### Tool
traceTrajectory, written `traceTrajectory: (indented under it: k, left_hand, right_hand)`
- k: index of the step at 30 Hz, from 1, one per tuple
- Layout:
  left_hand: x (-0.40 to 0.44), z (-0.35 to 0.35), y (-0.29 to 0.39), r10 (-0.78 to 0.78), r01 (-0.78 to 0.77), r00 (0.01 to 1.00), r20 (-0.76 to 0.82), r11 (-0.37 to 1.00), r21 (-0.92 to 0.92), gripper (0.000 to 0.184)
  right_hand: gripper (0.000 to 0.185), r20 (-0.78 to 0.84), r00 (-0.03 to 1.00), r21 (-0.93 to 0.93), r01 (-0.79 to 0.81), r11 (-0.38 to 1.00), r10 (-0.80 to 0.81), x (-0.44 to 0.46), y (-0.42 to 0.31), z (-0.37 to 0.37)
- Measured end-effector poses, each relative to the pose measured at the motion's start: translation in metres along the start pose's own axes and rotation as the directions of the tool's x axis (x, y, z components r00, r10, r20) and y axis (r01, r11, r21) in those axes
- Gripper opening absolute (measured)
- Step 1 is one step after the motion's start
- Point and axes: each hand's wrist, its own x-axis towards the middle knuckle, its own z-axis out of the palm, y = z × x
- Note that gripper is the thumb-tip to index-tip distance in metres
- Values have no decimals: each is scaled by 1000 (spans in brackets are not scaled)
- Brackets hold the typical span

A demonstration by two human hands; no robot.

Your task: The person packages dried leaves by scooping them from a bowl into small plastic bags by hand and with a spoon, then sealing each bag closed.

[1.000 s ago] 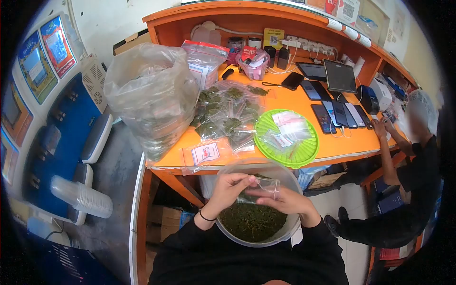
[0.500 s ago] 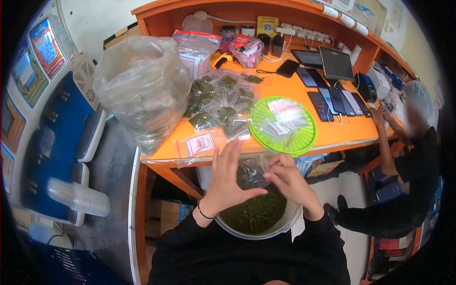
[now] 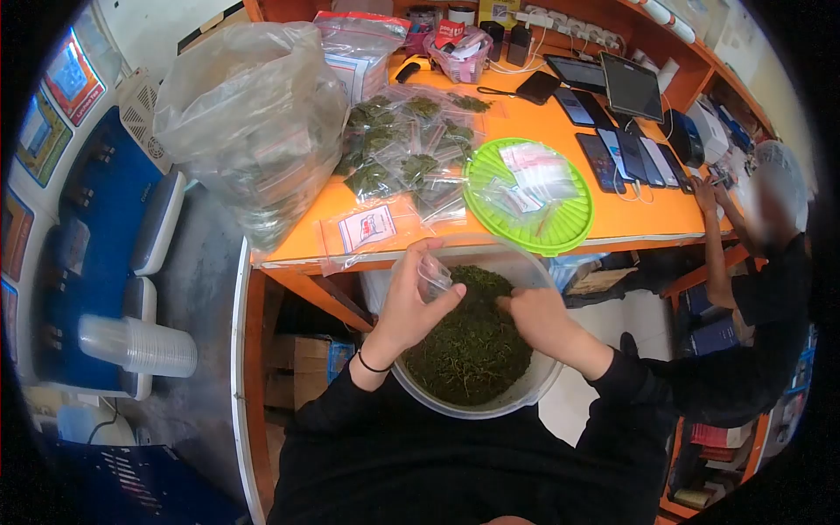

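A clear tub (image 3: 544,372) of dried green herb (image 3: 472,350) is in front of me, below the table edge. My left hand (image 3: 411,306) is curled around a small clear plastic bag (image 3: 434,275) over the tub's left side. My right hand (image 3: 544,319) reaches into the tub, fingers bent down at the herb; its fingertips are hidden. Behind the tub, small bags of green leaves (image 3: 418,164) lie in a pile on the orange table (image 3: 350,229), beside a green round lid (image 3: 576,229) holding flat clear bags (image 3: 535,175).
A large plastic sack (image 3: 249,131) stands at the table's left. Several phones (image 3: 600,161) and a tablet (image 3: 632,86) lie at the back right. A person (image 3: 774,262) in dark clothes works at the right end. Stacked plastic cups (image 3: 140,346) are at the left.
The small bag, earlier between both hands, is now in my left hand alone. My right hand has let go of it and moved down into the tub. The camera view has shifted.
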Motion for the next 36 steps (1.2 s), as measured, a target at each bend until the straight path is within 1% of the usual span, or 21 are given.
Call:
traceTrajectory:
  k: [3, 5, 6, 9, 10, 13, 14, 15, 16, 18, 21, 25, 27, 28, 31, 34, 36]
  left_hand:
    - [2, -8, -3, 10, 10, 998, 63, 952, -307, 60]
    - [2, -7, -3, 19, -11, 999, 28, 962, -271, 62]
    - [1, -6, -3, 21, -19, 1000, 7, 967, -253, 63]
    - [2, -1, 3, 77, -78, 997, -12, 985, -151, 66]
    - [4, 0, 3, 71, -75, 997, -32, 984, -159, 66]
    - [5, 2, 0, 52, -65, 996, -75, 983, -175, 66]
    - [5, 2, -1, 45, -59, 996, -81, 982, -177, 65]
    - [5, 2, -3, 38, -53, 995, -88, 982, -180, 65]
    - [5, 2, -3, 56, -69, 992, -111, 990, -125, 64]
    - [5, 0, -4, 96, -99, 983, -155, 995, -12, 62]
    - [5, -3, -4, 152, -144, 972, -181, 988, 58, 63]
    - [5, -3, 3, 190, -224, 935, -300, 971, -81, 69]
    - [6, -2, -1, 225, -291, 905, -361, 947, -139, 72]
    - [5, -2, 0, 201, -283, 912, -358, 939, -194, 76]
    - [3, -2, 5, 143, -221, 940, -310, 947, -233, 81]
    - [4, -1, 5, 224, -269, 924, -309, 957, -111, 80]
    - [3, -1, 7, 156, -187, 954, -255, 977, -100, 84]
  right_hand:
    - [17, 184, 961, -176, -175, 969, 207, 2, -6, -2]
    - [14, 309, 951, -60, -13, 998, 31, -7, -21, -7]
    - [12, 363, 930, 7, 66, 998, -64, -12, -28, -8]
    - [21, 406, 886, 237, 132, 962, -222, -19, -38, -7]
    - [22, 389, 897, 267, 107, 958, -208, -18, -38, -8]
    - [19, 351, 923, 276, 55, 960, -154, -14, -39, -2]
    - [19, 340, 923, 375, 43, 926, -181, -14, -40, -3]
    - [19, 327, 922, 469, 31, 882, -206, -13, -41, -5]
    - [18, 312, 922, 559, 19, 829, -231, -13, -42, -6]
    - [19, 287, 931, 680, -33, 732, -225, -9, -33, -7]
    - [20, 230, 959, 808, -93, 582, -167, -7, -15, -15]
    - [22, 213, 973, 900, -159, 407, -91, -13, 5, -19]
    - [23, 234, 972, 900, -209, 383, -19, -16, 9, -23]
    - [23, 243, 970, 899, -233, 370, 18, -17, 11, -26]
    - [22, 192, 981, 907, -189, 376, 30, -21, 19, -34]
    - [22, 248, 954, 871, -295, 392, 167, -23, 24, -43]
    - [21, 134, 970, 861, -216, 461, 204, -26, 26, -50]
